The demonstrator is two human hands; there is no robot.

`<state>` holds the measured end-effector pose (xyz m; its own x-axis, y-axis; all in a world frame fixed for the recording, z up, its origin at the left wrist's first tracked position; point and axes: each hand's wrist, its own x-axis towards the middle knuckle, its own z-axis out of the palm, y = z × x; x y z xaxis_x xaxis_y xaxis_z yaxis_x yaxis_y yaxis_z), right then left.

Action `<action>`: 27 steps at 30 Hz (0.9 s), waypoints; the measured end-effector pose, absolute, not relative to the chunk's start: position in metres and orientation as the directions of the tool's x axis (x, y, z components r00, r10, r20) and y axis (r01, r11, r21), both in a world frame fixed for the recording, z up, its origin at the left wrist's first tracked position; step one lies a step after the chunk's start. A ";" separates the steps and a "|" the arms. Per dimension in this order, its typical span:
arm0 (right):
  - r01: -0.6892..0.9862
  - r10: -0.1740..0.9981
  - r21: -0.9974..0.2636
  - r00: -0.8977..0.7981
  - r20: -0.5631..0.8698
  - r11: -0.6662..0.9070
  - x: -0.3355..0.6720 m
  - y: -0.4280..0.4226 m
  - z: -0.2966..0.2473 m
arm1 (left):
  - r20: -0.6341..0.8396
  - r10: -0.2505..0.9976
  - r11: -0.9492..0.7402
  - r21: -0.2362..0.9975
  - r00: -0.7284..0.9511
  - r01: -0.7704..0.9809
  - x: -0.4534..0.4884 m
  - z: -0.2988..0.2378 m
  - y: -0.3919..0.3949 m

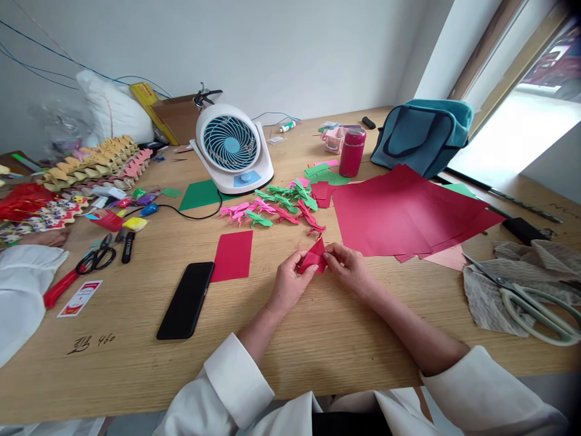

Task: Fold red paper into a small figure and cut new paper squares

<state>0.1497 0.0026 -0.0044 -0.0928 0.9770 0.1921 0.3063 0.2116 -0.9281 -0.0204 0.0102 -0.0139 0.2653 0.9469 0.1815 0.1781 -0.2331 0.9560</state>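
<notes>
Between both hands is a small folded piece of red paper (313, 257), raised to a point at the top. My left hand (293, 280) pinches its left side, thumb across the front. My right hand (347, 266) grips the right edge between thumb and fingers. Just beyond the hands lie several folded paper figures in green (278, 197), pink (242, 211) and red (308, 213). A flat red paper rectangle (233, 255) rests left of my left hand, partly under a black phone (186, 301). Large red sheets (408, 215) spread out beyond my right hand.
A white fan (231, 148) stands at the back, near a red flask (352, 153) and a blue bag (420, 136). Large scissors (531, 300) lie on cloth at right. At left are black-handled scissors (96, 259), a marker (128, 247) and a co-worker's white sleeve (22, 290).
</notes>
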 end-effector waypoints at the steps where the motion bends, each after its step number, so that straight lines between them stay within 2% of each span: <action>1: 0.292 0.978 -0.933 -0.090 0.190 0.208 0.150 0.003 -0.005 | 0.207 0.943 -0.270 0.933 0.262 0.236 -0.020 -0.013 0.009; 6: 0.322 0.977 -0.923 -0.076 0.197 0.212 0.150 0.003 -0.008 | 0.356 0.875 -0.470 0.785 0.328 0.404 -0.020 -0.009 0.007; 11: 0.329 0.970 -0.913 -0.053 0.239 0.243 0.150 0.003 -0.010 | 0.390 0.844 -0.529 0.716 0.368 0.455 -0.020 -0.010 0.007; 16: 0.295 0.965 -0.920 -0.047 0.258 0.260 0.150 0.004 -0.011 | 0.357 0.834 -0.532 0.722 0.420 0.442 -0.019 -0.008 0.006; 24: 0.058 0.984 -0.986 -0.093 0.152 0.157 0.151 0.009 -0.018 | 0.303 0.839 -0.499 0.761 0.452 0.415 -0.020 -0.004 0.005; 27: 0.022 0.985 -0.990 -0.102 0.137 0.140 0.151 0.010 -0.021 | 0.292 0.849 -0.485 0.762 0.441 0.429 -0.019 -0.005 0.005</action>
